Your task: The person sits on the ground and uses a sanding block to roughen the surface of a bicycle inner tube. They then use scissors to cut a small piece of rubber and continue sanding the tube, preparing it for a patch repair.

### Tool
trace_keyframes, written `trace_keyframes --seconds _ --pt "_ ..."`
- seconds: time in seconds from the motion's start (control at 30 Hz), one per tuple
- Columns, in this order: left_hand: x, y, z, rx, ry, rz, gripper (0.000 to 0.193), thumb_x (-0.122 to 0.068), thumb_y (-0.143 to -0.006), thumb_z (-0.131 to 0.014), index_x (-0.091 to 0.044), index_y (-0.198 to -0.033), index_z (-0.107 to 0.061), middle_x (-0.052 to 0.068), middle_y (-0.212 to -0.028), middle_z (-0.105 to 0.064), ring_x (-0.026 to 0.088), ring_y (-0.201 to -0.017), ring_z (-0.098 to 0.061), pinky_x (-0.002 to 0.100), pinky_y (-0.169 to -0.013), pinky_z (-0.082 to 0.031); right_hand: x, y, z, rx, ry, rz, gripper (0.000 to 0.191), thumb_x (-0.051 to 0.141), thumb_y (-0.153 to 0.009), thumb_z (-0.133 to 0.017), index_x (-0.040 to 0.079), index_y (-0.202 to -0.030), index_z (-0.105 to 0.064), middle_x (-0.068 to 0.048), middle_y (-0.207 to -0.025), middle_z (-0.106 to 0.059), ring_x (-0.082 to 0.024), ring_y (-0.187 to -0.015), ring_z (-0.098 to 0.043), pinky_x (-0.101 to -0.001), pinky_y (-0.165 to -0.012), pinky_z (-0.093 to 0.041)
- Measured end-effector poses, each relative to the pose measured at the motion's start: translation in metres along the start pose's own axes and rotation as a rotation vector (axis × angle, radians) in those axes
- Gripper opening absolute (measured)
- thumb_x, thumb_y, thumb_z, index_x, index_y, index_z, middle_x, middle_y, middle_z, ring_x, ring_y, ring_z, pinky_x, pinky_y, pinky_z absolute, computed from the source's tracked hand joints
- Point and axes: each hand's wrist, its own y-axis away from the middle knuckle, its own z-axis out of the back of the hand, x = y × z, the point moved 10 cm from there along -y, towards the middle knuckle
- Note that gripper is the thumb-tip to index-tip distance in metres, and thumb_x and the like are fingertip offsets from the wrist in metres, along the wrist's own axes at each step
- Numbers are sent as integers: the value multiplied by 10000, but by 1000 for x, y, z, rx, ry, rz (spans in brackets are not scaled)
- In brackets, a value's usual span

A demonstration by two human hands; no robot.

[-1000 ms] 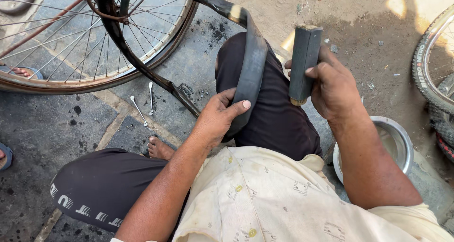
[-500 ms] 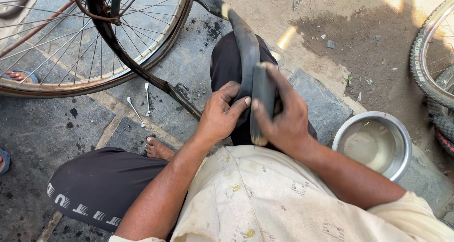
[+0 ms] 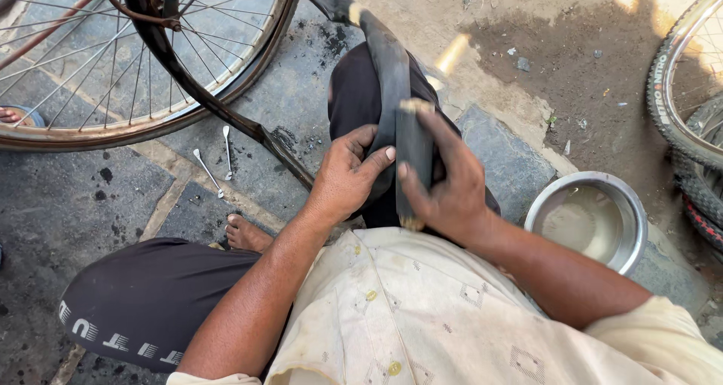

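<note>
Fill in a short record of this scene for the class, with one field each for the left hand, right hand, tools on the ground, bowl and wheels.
Left hand: left hand grips the black inner tube against the knee.
Right hand: right hand presses a dark flat block onto the tube.
Tools on ground: two metal tyre levers lie on the stone paving, apart from both hands.
Bowl: steel bowl holding cloudy water, beside the right forearm.
Wheels: spoked bicycle wheel upper left; tyred wheel at right edge.

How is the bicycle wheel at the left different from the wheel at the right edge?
The left wheel shows a bare, rusty rim with no tyre; the right wheel wears a knobby black tyre. The left wheel is mostly visible; the right one is cut by the frame. Both have thin metal spokes.
</note>
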Motion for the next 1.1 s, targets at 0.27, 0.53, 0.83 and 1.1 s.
trace_keyframes --seconds 0.27,0.53,0.83,1.1 --pt "3 2 -1 -64 -12 3 256 -102 -1002 -657 38 -1213 -691 80 -1045 -758 104 -948 -662 272 -896 -537 -60 -62 31 -301 15 -215 591 270 -1104 -739 52 -1578 -460 -104 -1153 -692 -112 -801 -543 -287 -691 -479" --pt "7 -1 1 0 70 26 276 -78 -999 -640 44 -1246 -659 94 -1134 -739 109 -1036 -665 283 -968 -531 -9 -11 -3 24 51 24 651 235 -1013 -704 23 -1567 -435 -231 -1366 -637 -304 -1174 -710 -408 -1021 -602" --pt "7 3 5 -52 117 74 391 -73 -958 -639 15 -1338 -613 89 -1167 -723 120 -1062 -655 282 -983 -519 -61 -44 28 -278 -5 -223 603 226 -1095 -688 56 -1602 -409 -155 -1051 -640 -158 -866 -598 -293 -750 -548" --pt "-1 2 4 6 34 -33 322 -48 -992 -618 37 -1302 -642 101 -1196 -717 144 -1124 -644 306 -1034 -501 -24 -30 -12 10 -26 19 632 263 -1031 -700 31 -1563 -448 -217 -1372 -669 -269 -1166 -710 -363 -988 -592"
